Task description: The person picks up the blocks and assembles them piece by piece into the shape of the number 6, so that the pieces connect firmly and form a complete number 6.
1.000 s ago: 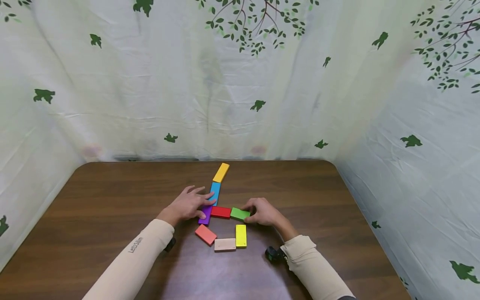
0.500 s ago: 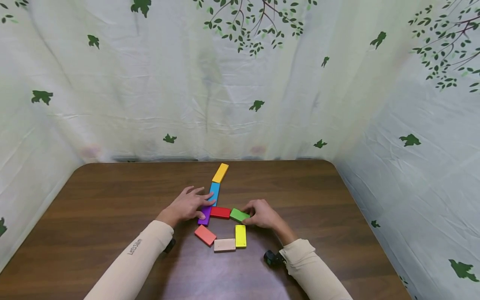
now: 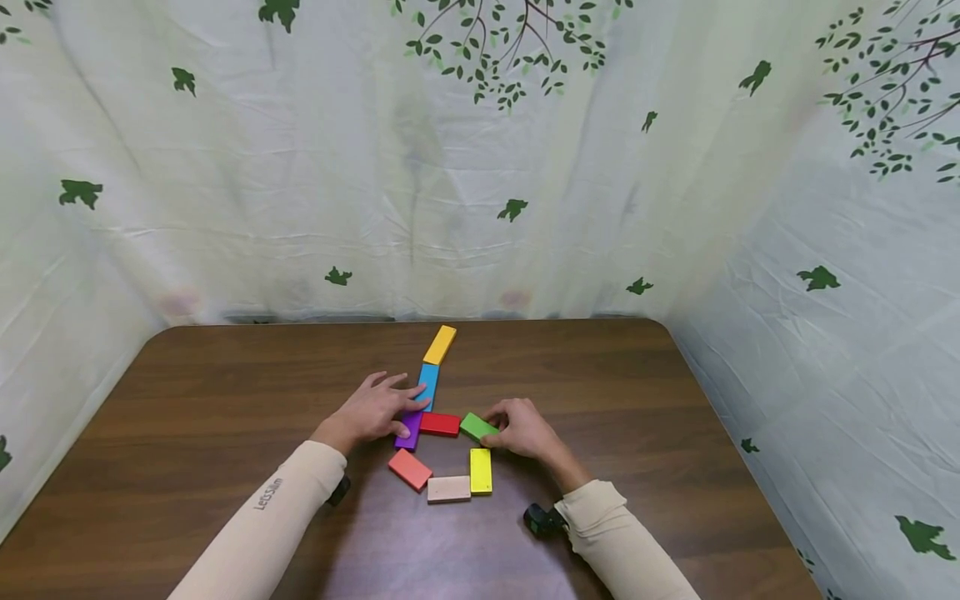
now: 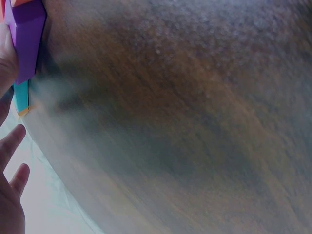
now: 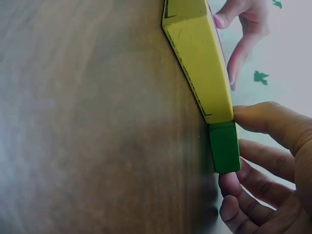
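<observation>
My right hand (image 3: pixel 527 428) pinches a green block (image 3: pixel 476 427) between thumb and fingers, close by the right end of a red block (image 3: pixel 440 424). My left hand (image 3: pixel 375 408) lies with fairly straight fingers over a purple block (image 3: pixel 408 427) and the near end of a blue block (image 3: pixel 428 382); its thumb (image 4: pixel 6 56) touches the purple one. All are flat, rectangular blocks. Beyond the blue block a light-orange block (image 3: pixel 439 344) continues the slanting line. In the right wrist view the yellow block (image 5: pixel 202 68) partly overlaps the view of the green block (image 5: pixel 224 146).
Nearer the body, a coral block (image 3: pixel 410 469), a pale pink block (image 3: pixel 449 490) and a yellow block (image 3: pixel 481 472) form the lower part of a loop. The brown table (image 3: pixel 225 392) has a printed white curtain (image 3: pixel 420 183) behind it.
The green block has turned slightly in my right hand, its far left end tipping away from the body. My left hand stays in place on the purple and blue blocks.
</observation>
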`<state>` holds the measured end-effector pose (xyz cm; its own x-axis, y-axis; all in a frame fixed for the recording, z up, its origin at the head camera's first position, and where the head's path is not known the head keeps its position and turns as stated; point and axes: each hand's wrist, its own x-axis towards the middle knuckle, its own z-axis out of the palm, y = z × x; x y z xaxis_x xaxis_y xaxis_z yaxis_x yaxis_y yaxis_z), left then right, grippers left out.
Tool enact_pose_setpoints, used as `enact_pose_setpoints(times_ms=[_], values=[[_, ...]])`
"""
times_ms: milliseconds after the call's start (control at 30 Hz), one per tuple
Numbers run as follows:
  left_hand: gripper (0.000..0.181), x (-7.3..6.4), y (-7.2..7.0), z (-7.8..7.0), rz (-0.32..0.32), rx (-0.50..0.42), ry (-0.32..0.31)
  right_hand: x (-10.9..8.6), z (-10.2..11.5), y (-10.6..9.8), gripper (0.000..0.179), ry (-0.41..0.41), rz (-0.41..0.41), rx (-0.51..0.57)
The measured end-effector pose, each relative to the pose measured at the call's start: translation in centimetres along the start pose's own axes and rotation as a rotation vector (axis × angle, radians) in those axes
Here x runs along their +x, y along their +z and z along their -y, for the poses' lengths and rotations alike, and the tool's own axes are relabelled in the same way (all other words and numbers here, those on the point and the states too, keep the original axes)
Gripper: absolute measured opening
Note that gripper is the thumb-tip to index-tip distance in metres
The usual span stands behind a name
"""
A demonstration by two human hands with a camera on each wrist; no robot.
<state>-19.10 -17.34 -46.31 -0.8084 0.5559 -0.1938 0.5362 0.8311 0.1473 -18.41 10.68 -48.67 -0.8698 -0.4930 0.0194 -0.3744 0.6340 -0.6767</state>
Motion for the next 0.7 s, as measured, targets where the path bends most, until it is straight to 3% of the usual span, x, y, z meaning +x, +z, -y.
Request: enact_pose_setpoints(times_ms=[700], values=[[0.062, -0.01, -0.01, 0.13, -0.006, -0.007, 0.01, -0.1, 0.05, 0.47, 0.028, 0.009, -0.029, 0.0]])
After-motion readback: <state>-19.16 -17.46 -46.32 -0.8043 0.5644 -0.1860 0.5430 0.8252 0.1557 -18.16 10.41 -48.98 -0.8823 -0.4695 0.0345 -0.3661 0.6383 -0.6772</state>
